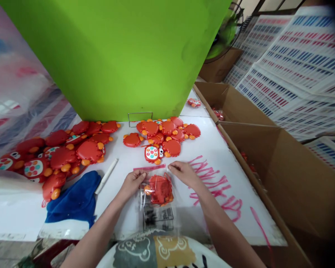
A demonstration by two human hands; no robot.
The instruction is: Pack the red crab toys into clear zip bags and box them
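Pinching clear bag (158, 203) mouth, left hand (132, 183) and right hand (183, 173) grip closed; red toy (159, 189) just below may snag seal.

A white worktop (128, 160) carries everything here, its right part scribbled with pink marker strokes (216, 182). On its left side lies a heap of red toy crabs (58, 152) with orange claws, some face up showing coloured buttons. A second, smaller cluster of red crabs (164, 134) sits at the back middle, just before a green panel, with one face-up crab (153, 153) at its near edge. A blue cloth (75, 201) lies near the front left, a white marker pen (106, 175) just beside it. At the front middle lies a clear plastic bag (158, 204) with a red crab inside
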